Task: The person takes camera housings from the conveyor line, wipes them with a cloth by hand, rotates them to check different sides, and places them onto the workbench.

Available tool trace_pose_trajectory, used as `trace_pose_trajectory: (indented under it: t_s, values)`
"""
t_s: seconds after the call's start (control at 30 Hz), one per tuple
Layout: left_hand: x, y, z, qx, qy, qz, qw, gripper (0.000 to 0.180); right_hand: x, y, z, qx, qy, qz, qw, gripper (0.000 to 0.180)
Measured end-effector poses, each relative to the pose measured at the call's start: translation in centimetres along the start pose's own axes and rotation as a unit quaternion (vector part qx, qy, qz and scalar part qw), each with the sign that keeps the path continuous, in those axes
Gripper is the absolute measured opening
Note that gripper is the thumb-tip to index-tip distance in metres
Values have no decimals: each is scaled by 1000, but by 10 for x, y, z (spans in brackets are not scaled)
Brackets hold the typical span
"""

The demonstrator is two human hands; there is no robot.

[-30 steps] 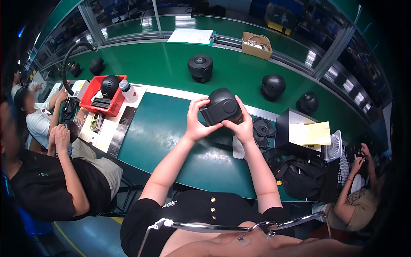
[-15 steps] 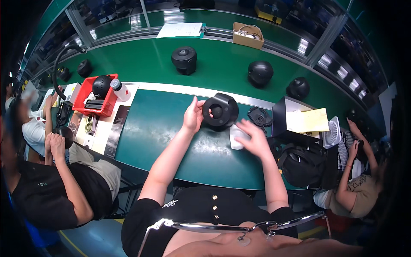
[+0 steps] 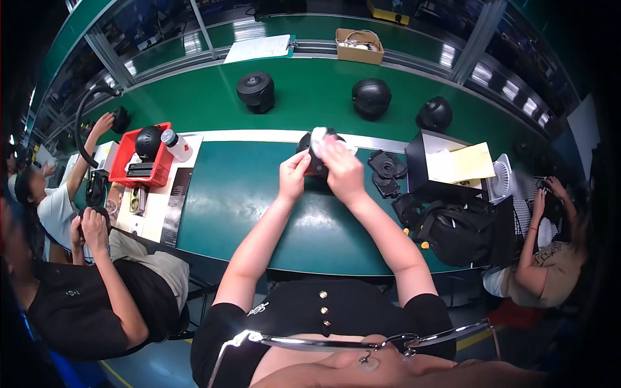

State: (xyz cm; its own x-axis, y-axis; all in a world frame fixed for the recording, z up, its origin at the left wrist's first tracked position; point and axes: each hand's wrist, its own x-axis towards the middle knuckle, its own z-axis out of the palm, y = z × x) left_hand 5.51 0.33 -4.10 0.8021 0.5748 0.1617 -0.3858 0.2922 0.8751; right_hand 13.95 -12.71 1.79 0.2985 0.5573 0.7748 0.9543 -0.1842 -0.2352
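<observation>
Over the far middle of the green work mat point(image 3: 259, 220), I hold a round black plastic housing point(image 3: 304, 141). The fingers of my left hand point(image 3: 293, 174) pinch its left side. My right hand point(image 3: 343, 169) grips a white cloth point(image 3: 318, 138) and presses it on the housing's upper face. Cloth and fingers cover much of that face, and the right hand is slightly smeared. Just right of the hands lie black molded parts point(image 3: 387, 169) on the mat.
Behind the mat runs a green belt point(image 3: 310, 90) with rounded black units point(image 3: 371, 99). A red bin point(image 3: 124, 169) and a bottle point(image 3: 176, 145) stand left. On the right are an open black box point(image 3: 419, 161) and a black bag point(image 3: 456, 239). People sit on both sides.
My right hand has moved up and left, bringing the cloth from the mat onto the housing. The housing has shifted slightly left and is now turned differently.
</observation>
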Motion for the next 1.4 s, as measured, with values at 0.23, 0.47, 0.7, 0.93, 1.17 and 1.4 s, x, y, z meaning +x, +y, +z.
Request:
trace_pose_trajectory:
  t_s: [0.23, 0.47, 0.7, 0.93, 1.17, 1.4]
  values:
    - [7, 3, -10, -30, 19, 28, 999, 31, -20, 19, -26, 66, -112, -194, 972, 32]
    - [11, 20, -20, -56, 0, 15, 998, 33, -43, 80, -77, -74, -239, -22, 968, 25]
    - [4, 34, -6, -90, -70, 23, 993, 36, -48, 61, -8, 552, -44, 492, 672, 45]
    - [3, 43, -16, -109, -142, -2, 984, 27, -30, 37, -6, 767, -94, 443, 454, 70]
    - [-7, 58, 17, 405, -54, 251, 878, 102, -19, 39, -20, 310, -34, 83, 946, 113]
    - [-8, 59, 15, 387, -75, 245, 886, 128, -11, 35, -28, 259, 13, -30, 965, 116]
